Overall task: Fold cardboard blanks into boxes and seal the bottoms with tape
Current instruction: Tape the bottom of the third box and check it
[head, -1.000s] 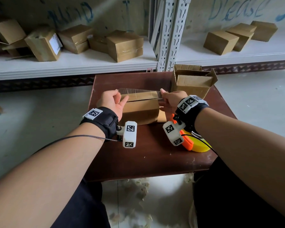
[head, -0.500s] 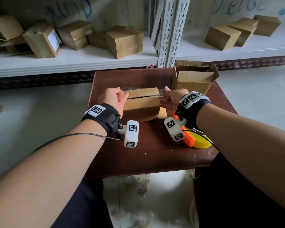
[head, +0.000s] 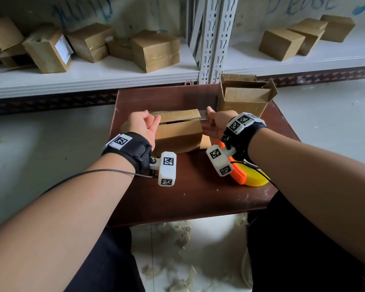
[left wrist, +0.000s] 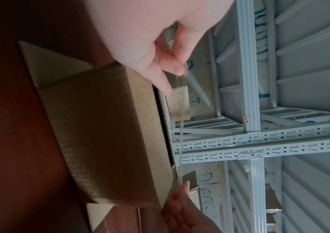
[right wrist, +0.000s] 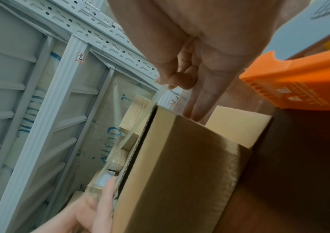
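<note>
A small brown cardboard box (head: pixel 178 135) stands on the dark brown table (head: pixel 188 199), its closed flaps facing up with a dark gap along the seam. A strip of clear tape (head: pixel 175 113) stretches across the box top. My left hand (head: pixel 142 125) pinches the tape's left end (left wrist: pixel 182 75) between thumb and fingers. My right hand (head: pixel 216 123) pinches the right end (right wrist: pixel 165 85), while its lower fingers (right wrist: pixel 198 110) reach down to the box's right edge. In both wrist views the tape (right wrist: pixel 132 138) hangs just above the flaps.
An orange and yellow tape dispenser (head: pixel 246 175) lies on the table under my right wrist. An open cardboard box (head: pixel 243 98) stands at the table's back right. Folded boxes (head: pixel 154 50) sit on the white shelves (head: pixel 93 75) behind, split by a grey upright (head: pixel 214 39).
Both hands have lowered the stretched tape from above the box down to its top flaps. The box has not moved.
</note>
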The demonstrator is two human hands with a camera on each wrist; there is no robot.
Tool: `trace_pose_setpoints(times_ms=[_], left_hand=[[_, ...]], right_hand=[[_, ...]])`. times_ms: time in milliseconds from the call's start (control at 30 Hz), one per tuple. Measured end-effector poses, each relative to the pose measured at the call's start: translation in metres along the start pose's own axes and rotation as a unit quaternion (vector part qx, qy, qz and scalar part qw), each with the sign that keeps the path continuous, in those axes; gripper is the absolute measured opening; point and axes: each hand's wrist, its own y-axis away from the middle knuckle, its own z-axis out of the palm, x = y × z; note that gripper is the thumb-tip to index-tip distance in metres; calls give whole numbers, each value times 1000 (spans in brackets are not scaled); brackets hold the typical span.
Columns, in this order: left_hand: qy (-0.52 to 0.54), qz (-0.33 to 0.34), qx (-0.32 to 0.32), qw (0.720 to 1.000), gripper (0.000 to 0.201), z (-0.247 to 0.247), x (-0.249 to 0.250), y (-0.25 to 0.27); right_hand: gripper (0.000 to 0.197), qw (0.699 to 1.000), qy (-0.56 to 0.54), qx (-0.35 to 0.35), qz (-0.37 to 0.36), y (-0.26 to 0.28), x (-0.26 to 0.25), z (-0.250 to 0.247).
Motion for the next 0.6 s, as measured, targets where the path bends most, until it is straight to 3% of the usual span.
trace_pose_setpoints(times_ms=[100,600], left_hand=[[26,-12,-3,1000,8,-2,3,1],[20,-23,27,999,19,5,8,13]], right_hand=[[34,998,14,49,48,7,-14,6],[32,998,63,-8,-21,22,-10,-2]])
